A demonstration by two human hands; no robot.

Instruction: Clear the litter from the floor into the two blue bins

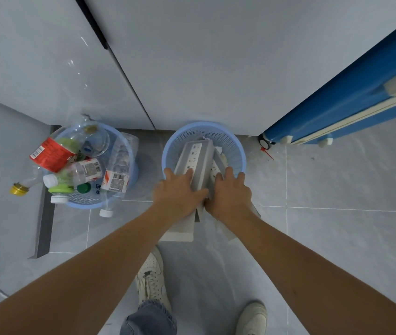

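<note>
At about nine o'clock the round, pale-blue perforated plastic bin on the left stands heaped over its rim with clear plastic bottles, red and white labels among them, probably because there is no room left inside; one gold-capped bottle lies outside it on the grey tiled floor. Toward twelve o'clock stands the second pale-blue perforated bin, and long grey cardboard boxes printed with socket pictures lean out of it toward the person, too long to drop flat. The left hand presses spread, straight fingers on the nearer box; the right hand lies flat on the stack beside it, seemingly to push the boxes down. Both hands cover the boxes at the bin's near rim.
</note>
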